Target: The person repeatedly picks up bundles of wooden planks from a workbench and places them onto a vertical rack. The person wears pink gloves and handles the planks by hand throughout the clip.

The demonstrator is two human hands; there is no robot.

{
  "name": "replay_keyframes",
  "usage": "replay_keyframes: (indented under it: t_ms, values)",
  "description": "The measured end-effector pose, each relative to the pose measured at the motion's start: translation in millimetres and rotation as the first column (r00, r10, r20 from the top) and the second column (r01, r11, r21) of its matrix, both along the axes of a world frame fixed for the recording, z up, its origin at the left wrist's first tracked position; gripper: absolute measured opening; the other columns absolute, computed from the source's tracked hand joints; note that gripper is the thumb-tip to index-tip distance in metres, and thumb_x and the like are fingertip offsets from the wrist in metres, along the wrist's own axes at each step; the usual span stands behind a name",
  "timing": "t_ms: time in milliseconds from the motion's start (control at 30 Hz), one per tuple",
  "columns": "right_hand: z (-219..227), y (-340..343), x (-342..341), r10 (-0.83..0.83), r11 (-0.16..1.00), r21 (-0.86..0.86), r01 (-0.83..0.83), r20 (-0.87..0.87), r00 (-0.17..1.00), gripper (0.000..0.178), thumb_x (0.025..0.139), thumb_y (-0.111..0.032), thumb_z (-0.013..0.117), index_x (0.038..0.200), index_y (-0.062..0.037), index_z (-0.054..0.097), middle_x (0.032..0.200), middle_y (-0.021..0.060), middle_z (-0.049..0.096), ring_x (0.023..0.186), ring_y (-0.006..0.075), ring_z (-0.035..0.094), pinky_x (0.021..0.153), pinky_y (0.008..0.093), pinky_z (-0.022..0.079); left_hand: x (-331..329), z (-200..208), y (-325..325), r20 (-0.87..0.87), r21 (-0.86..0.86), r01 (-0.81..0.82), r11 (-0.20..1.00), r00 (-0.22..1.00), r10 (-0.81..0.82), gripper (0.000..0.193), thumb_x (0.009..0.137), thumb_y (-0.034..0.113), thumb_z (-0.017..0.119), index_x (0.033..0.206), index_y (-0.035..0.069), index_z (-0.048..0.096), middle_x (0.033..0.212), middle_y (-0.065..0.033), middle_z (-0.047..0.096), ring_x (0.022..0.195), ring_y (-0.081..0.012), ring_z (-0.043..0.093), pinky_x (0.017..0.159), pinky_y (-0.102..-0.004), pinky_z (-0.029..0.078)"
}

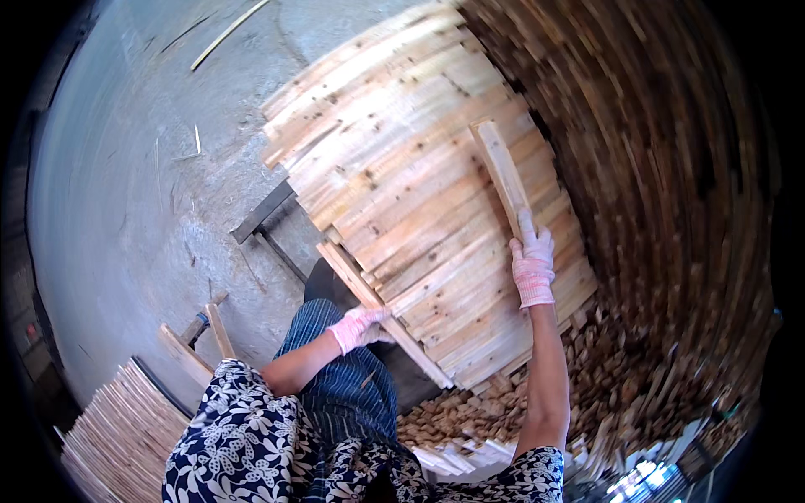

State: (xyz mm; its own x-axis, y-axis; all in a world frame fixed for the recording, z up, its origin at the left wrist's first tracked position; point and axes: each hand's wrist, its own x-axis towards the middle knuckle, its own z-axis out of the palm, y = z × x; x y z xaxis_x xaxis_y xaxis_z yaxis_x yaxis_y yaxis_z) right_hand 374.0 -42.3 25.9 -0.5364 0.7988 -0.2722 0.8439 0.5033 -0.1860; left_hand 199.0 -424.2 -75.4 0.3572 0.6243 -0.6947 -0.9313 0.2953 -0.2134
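Both my hands wear pinkish-white knit gloves. My right hand [534,267] grips the near end of a short wooden block [500,168], which reaches away from me over a layer of pale boards [419,201]. Those boards lie side by side, knotty and uneven at their left ends. My left hand [360,328] is closed around a narrow wooden strip [411,345] along the near left edge of the boards. The strip slants from upper left to lower right. My left fingertips are partly hidden by the strip.
A tall stack of dark lumber [637,151] rises along the right side. Small wood offcuts [495,402] are heaped at lower right. A dark metal support [264,211] juts out at the left of the boards. Stacked strips [126,427] stand at lower left; slivers lie on the concrete floor [134,193].
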Motion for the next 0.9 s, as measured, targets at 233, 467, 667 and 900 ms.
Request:
replay_keyframes:
  t_ms: [233, 467, 667, 900]
  values:
    - [6, 128, -154, 0.140, 0.988, 0.073, -0.135, -0.075, 0.987, 0.074, 0.093, -0.019, 0.070, 0.157, -0.0391, 0.038, 0.133, 0.0240, 0.052, 0.118, 0.0450, 0.054, 0.106, 0.0506, 0.046, -26, 36, -37, -0.022, -0.148, -0.013, 0.989, 1.000, 0.010, 0.068, 0.090, 0.011, 0.079, 0.147, -0.002, 0.043, 0.136, -0.0199, 0.057, 0.131, -0.0441, 0.054, 0.108, -0.0732, 0.043]
    - [-8, 194, -269, 0.154, 0.987, 0.044, -0.155, 0.027, 0.988, 0.076, 0.095, -0.020, 0.068, 0.159, -0.0437, 0.033, 0.136, 0.0204, 0.051, 0.121, 0.0429, 0.055, 0.105, 0.0500, 0.046, -29, 38, 31, -0.063, -0.086, -0.049, 0.995, 0.997, 0.044, 0.065, 0.094, 0.016, 0.076, 0.150, 0.007, 0.045, 0.144, -0.0166, 0.058, 0.129, -0.0357, 0.059, 0.102, -0.0651, 0.049]
    - [-51, 207, -266, 0.121, 0.986, 0.097, -0.134, 0.134, 0.984, 0.078, 0.094, -0.019, 0.069, 0.159, -0.0448, 0.032, 0.135, 0.0191, 0.053, 0.120, 0.0428, 0.057, 0.103, 0.0525, 0.048, -57, 68, -1, -0.218, -0.213, 0.019, 0.977, 0.974, -0.066, 0.041, 0.093, 0.016, 0.076, 0.125, 0.005, 0.055, 0.116, -0.0146, 0.066, 0.106, -0.0366, 0.069, 0.083, -0.0567, 0.063]
    - [-54, 200, -259, 0.121, 0.984, 0.110, -0.139, 0.157, 0.980, 0.079, 0.093, -0.023, 0.070, 0.160, -0.0413, 0.031, 0.135, 0.0213, 0.052, 0.118, 0.0433, 0.057, 0.099, 0.0533, 0.050, -241, 60, 12, -0.409, -0.198, 0.009, 0.980, 0.908, -0.091, 0.049, 0.094, 0.031, 0.077, 0.129, 0.007, 0.053, 0.122, -0.0178, 0.065, 0.113, -0.0405, 0.066, 0.085, -0.0645, 0.060]
